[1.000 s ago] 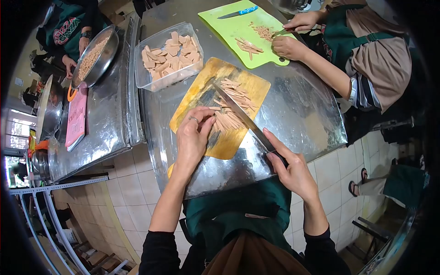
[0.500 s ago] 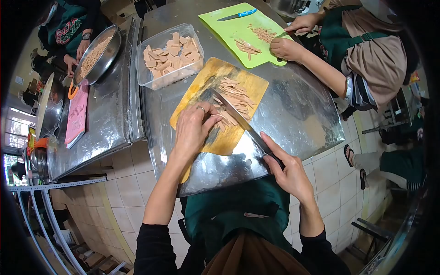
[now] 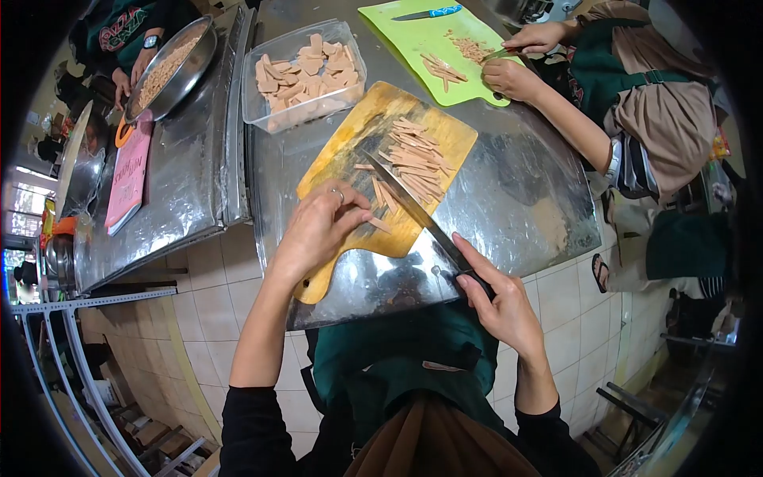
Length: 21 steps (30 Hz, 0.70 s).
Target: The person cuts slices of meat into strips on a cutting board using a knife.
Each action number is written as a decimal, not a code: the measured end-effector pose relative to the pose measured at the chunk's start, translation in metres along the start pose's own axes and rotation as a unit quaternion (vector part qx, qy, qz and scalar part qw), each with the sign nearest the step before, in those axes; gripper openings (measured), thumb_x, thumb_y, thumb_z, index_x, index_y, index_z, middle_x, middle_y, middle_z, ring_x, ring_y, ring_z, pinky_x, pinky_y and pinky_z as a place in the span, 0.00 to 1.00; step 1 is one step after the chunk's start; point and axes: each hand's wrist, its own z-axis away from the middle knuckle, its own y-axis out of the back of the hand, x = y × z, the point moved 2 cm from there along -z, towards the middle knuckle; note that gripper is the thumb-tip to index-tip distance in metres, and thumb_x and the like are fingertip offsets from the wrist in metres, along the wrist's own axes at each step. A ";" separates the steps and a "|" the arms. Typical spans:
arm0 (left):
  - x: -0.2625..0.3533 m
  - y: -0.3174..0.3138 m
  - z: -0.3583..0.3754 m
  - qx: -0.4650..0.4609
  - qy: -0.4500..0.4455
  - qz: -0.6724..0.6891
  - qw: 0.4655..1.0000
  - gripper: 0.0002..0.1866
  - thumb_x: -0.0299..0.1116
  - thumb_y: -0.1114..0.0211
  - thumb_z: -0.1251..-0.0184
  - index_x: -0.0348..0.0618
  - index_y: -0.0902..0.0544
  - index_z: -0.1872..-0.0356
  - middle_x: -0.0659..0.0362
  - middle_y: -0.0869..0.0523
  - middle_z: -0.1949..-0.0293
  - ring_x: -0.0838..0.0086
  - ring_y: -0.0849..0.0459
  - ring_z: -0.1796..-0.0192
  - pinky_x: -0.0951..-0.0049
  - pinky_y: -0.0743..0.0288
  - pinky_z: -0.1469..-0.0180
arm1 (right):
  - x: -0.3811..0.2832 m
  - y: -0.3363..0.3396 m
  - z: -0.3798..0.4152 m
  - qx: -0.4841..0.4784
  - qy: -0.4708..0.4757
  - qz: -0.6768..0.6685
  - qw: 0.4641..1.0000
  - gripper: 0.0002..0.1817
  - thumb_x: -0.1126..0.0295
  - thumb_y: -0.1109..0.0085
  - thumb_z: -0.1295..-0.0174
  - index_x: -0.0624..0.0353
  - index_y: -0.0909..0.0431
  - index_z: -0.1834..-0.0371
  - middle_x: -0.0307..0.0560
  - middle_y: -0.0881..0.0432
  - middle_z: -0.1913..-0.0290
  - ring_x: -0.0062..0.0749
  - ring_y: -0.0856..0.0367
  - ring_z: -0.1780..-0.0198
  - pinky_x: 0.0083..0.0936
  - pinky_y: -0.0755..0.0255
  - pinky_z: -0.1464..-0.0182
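A yellow-brown wooden board (image 3: 334,171) lies tilted on the metal table, its handle toward me. Thin pinkish-brown strips (image 3: 417,163) are heaped on its right half. My right hand (image 3: 501,306) is closed round the black handle of a long knife (image 3: 421,213), whose blade slants across the board along the left side of the heap. Over the board's lower left, my left hand (image 3: 318,226) pinches a short strip (image 3: 381,225) between thumb and finger. Beyond the board, a clear plastic tub (image 3: 306,115) holds flat pieces of the same colour.
At the upper right, a co-worker's hands (image 3: 513,75) cut strips on a green board (image 3: 389,48) bearing a blue-handled knife (image 3: 427,13). Another person holds a metal bowl (image 3: 191,75) of crumbs at the left, near a pink booklet (image 3: 129,171). The metal table's (image 3: 517,215) front edge is close to me.
My left hand has drawn back left and down from the strips, with one in its fingers. The knife has stayed nearly in place. The whole view has shifted slightly.
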 end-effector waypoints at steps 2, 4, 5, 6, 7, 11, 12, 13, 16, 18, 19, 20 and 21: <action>-0.007 -0.002 0.004 0.072 -0.025 0.036 0.996 0.08 0.30 0.27 0.29 0.39 0.10 0.54 0.54 0.13 0.59 0.73 0.15 0.61 0.71 0.21 0.57 | -0.001 0.000 0.001 -0.004 0.011 0.008 1.000 0.28 0.72 0.41 0.25 0.46 0.28 0.21 0.55 0.20 0.30 0.59 0.19 0.34 0.40 0.23 0.34; -0.006 -0.002 0.011 0.116 0.008 0.113 0.987 0.09 0.29 0.26 0.31 0.39 0.10 0.53 0.52 0.14 0.56 0.70 0.14 0.58 0.69 0.20 0.55 | -0.002 0.001 0.003 -0.009 0.018 0.021 1.000 0.29 0.72 0.42 0.25 0.45 0.29 0.21 0.55 0.20 0.30 0.59 0.18 0.35 0.41 0.22 0.35; -0.002 0.000 0.016 0.136 0.014 0.081 0.987 0.09 0.28 0.26 0.32 0.39 0.10 0.54 0.52 0.14 0.56 0.68 0.13 0.58 0.68 0.19 0.54 | -0.003 0.002 0.003 -0.013 0.021 0.028 0.999 0.29 0.72 0.42 0.25 0.45 0.29 0.21 0.55 0.20 0.30 0.59 0.17 0.36 0.41 0.22 0.35; 0.003 0.001 0.024 0.156 0.019 0.049 0.986 0.08 0.27 0.26 0.32 0.39 0.09 0.54 0.52 0.13 0.57 0.67 0.13 0.57 0.67 0.19 0.54 | -0.002 0.003 0.003 -0.019 0.038 0.042 0.998 0.29 0.72 0.42 0.25 0.44 0.29 0.21 0.55 0.20 0.30 0.59 0.17 0.37 0.42 0.21 0.36; 0.007 0.001 0.031 0.175 0.025 0.016 0.984 0.08 0.25 0.26 0.33 0.38 0.09 0.54 0.52 0.13 0.57 0.65 0.12 0.57 0.66 0.19 0.53 | -0.001 0.004 0.002 -0.025 0.055 0.054 0.997 0.29 0.71 0.42 0.25 0.43 0.30 0.21 0.55 0.20 0.31 0.59 0.16 0.38 0.42 0.20 0.37; 0.008 -0.024 0.052 0.239 -0.053 -0.024 0.969 0.10 0.24 0.26 0.36 0.43 0.08 0.54 0.55 0.12 0.55 0.61 0.14 0.53 0.64 0.20 0.53 | -0.005 0.007 -0.001 -0.048 0.090 0.091 0.991 0.31 0.71 0.41 0.25 0.37 0.30 0.20 0.55 0.15 0.36 0.56 0.11 0.47 0.41 0.16 0.45; 0.010 -0.029 0.056 0.242 -0.052 -0.022 0.969 0.11 0.23 0.26 0.36 0.43 0.08 0.53 0.56 0.12 0.55 0.61 0.14 0.54 0.64 0.20 0.53 | -0.006 0.007 -0.002 -0.059 0.087 0.100 0.989 0.31 0.71 0.41 0.25 0.36 0.30 0.20 0.55 0.13 0.41 0.55 0.10 0.51 0.41 0.16 0.48; 0.011 -0.033 0.058 0.244 -0.051 -0.020 0.968 0.12 0.23 0.26 0.36 0.43 0.08 0.53 0.56 0.12 0.55 0.62 0.14 0.54 0.64 0.20 0.54 | -0.007 0.007 -0.003 -0.068 0.084 0.109 0.988 0.31 0.71 0.41 0.25 0.35 0.30 0.20 0.55 0.11 0.45 0.53 0.09 0.55 0.41 0.16 0.51; 0.009 -0.044 0.062 0.258 -0.055 -0.022 0.964 0.14 0.22 0.26 0.37 0.45 0.07 0.51 0.59 0.12 0.55 0.66 0.14 0.55 0.66 0.19 0.54 | -0.008 0.007 -0.007 -0.080 0.088 0.141 0.983 0.31 0.70 0.41 0.25 0.33 0.30 0.20 0.53 0.09 0.58 0.50 0.11 0.66 0.41 0.18 0.60; 0.007 -0.049 0.061 0.272 -0.056 -0.036 0.960 0.14 0.22 0.26 0.39 0.45 0.07 0.52 0.60 0.12 0.54 0.67 0.14 0.56 0.67 0.18 0.54 | -0.011 0.008 -0.010 -0.092 0.065 0.154 0.982 0.30 0.71 0.40 0.25 0.35 0.28 0.21 0.53 0.10 0.55 0.51 0.11 0.64 0.40 0.19 0.57; 0.006 -0.050 0.061 0.274 -0.059 -0.050 0.959 0.15 0.22 0.26 0.39 0.45 0.07 0.51 0.60 0.12 0.54 0.67 0.14 0.56 0.67 0.18 0.54 | -0.015 0.010 -0.011 -0.103 0.038 0.155 0.982 0.29 0.71 0.40 0.26 0.38 0.26 0.23 0.54 0.11 0.49 0.53 0.10 0.58 0.39 0.18 0.52; 0.005 -0.052 0.060 0.276 -0.060 -0.064 0.957 0.15 0.22 0.26 0.40 0.46 0.07 0.51 0.61 0.12 0.54 0.68 0.14 0.56 0.68 0.18 0.54 | -0.018 0.012 -0.012 -0.115 0.012 0.156 0.981 0.27 0.71 0.39 0.26 0.41 0.24 0.24 0.54 0.12 0.42 0.55 0.10 0.53 0.38 0.18 0.47; 0.004 -0.053 0.059 0.278 -0.062 -0.078 0.955 0.16 0.22 0.26 0.41 0.46 0.07 0.51 0.61 0.13 0.54 0.68 0.14 0.56 0.68 0.18 0.55 | -0.020 0.013 -0.013 -0.117 0.012 0.165 0.979 0.28 0.72 0.39 0.26 0.41 0.24 0.24 0.55 0.11 0.43 0.55 0.10 0.54 0.38 0.18 0.48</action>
